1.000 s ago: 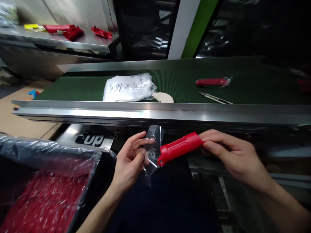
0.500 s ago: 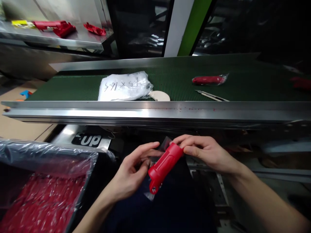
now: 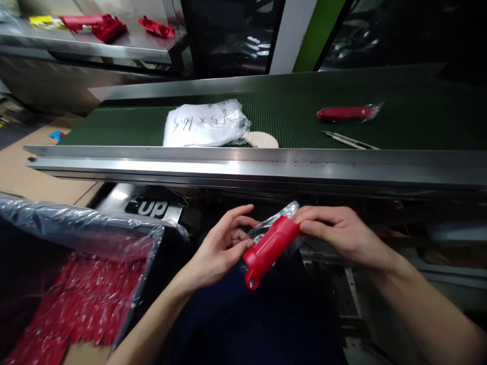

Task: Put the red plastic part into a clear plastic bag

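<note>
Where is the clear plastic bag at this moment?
In the head view, the clear plastic bag is low at centre, below the conveyor's steel rail, between the left hand and right hand, against the red handle.

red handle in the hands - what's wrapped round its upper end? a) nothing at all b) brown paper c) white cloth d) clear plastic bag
d: the red handle has a crinkled clear plastic bag around its upper end, pinched by the right hand, while the left hand steadies it.

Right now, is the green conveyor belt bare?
No: a white bag stack, a bagged red part and a thin metal tool lie on the belt.
</note>
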`<state>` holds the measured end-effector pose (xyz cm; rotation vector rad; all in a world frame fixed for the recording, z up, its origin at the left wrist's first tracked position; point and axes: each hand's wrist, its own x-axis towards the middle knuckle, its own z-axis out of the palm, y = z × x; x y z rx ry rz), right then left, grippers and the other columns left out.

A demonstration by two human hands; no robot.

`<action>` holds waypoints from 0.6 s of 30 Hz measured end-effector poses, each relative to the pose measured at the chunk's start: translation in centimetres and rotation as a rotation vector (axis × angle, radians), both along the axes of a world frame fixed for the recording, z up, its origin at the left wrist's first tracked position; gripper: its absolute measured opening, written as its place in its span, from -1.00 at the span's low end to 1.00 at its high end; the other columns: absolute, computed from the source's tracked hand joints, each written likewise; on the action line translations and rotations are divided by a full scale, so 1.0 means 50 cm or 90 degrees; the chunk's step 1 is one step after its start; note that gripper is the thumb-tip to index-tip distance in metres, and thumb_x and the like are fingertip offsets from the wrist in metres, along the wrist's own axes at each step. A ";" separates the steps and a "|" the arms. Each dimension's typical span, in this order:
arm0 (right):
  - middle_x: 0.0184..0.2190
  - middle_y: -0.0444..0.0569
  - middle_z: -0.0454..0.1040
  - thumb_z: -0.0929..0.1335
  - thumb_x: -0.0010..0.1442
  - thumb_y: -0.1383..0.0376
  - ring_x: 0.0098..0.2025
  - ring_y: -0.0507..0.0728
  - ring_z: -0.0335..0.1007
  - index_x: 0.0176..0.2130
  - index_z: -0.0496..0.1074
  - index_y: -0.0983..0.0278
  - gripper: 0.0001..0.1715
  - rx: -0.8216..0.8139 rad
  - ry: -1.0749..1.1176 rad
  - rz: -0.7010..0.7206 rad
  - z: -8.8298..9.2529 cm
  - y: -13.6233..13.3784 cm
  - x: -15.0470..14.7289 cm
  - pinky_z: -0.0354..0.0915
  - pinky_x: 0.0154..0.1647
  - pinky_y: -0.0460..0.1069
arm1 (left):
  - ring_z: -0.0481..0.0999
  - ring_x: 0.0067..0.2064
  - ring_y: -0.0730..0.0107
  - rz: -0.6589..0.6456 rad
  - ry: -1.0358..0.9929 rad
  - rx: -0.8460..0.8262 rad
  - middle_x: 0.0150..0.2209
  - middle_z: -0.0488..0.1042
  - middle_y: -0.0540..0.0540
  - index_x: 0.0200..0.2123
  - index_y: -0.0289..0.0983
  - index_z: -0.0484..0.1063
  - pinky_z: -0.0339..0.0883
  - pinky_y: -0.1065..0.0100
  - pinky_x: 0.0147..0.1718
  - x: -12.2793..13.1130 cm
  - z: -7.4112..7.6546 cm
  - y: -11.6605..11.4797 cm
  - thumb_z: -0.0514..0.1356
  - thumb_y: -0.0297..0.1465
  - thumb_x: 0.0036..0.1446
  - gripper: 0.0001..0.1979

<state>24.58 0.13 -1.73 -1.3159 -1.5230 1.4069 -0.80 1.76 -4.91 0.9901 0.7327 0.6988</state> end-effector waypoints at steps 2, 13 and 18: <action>-0.29 -0.06 0.51 0.41 0.23 0.15 -0.27 0.11 0.37 -0.29 0.59 0.16 -0.83 0.028 0.028 -0.076 -0.002 -0.004 0.012 0.29 -0.25 -0.02 | 0.44 -0.30 0.46 0.034 -0.027 -0.058 -0.11 0.45 -0.14 0.18 -0.22 0.21 0.33 0.39 -0.31 0.000 -0.011 0.001 0.33 -0.46 0.04 -0.37; -0.34 -0.10 0.49 0.49 0.12 0.13 -0.38 0.05 0.28 -0.26 0.60 0.10 -0.84 -0.017 0.169 -0.256 -0.015 -0.015 0.010 0.28 -0.39 -0.06 | 0.40 -0.43 0.53 0.129 -0.029 -0.152 -0.42 0.45 -0.03 -0.20 -0.35 0.48 0.29 0.44 -0.38 0.010 -0.034 -0.011 0.43 -0.36 -0.05 -0.65; -0.04 -0.13 0.43 0.45 0.17 0.16 -0.34 0.02 0.26 -0.30 0.60 0.09 -0.91 0.033 0.115 -0.260 -0.009 -0.008 0.040 0.28 -0.30 -0.04 | 0.41 -0.43 0.56 0.187 0.023 -0.110 -0.42 0.45 -0.01 -0.23 -0.35 0.43 0.30 0.49 -0.39 0.013 -0.024 -0.008 0.41 -0.39 -0.02 -0.69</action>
